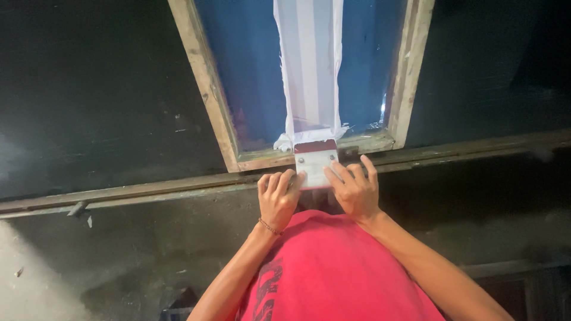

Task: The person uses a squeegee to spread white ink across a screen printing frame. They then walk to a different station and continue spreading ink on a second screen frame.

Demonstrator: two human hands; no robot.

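a wide dark table (101, 101) fills most of the view, its surface black and scuffed, and a long metal rail (148, 191) runs along its near edge from left to right. on the table lies a wooden printing frame (208, 89) with a blue mesh screen (250, 65) stretched inside it; the frame's near bar sits just above the rail. a white strip of cloth (309, 59) with a paler band down its middle runs through the screen's centre toward the person, its sides frayed and its near end bunched at the frame's bar. open blue mesh shows on either side of the strip, and the dark table is bare left and right of the frame. below the rail the person's red shirt (333, 273) takes up the bottom middle.

a small squeegee (316, 161), a pale rectangular block with two small screws and a red upper edge, rests at the near end of the strip, touching the frame's near bar. the left hand (277, 199), with a thin bracelet (269, 227) at the wrist, grips the block's left lower corner with curled fingers. the right hand (355, 189) presses on its right side, fingers spread over the edge. the hands sit close together, the block between them. a small metal bracket (79, 210) hangs from the rail far to the left.
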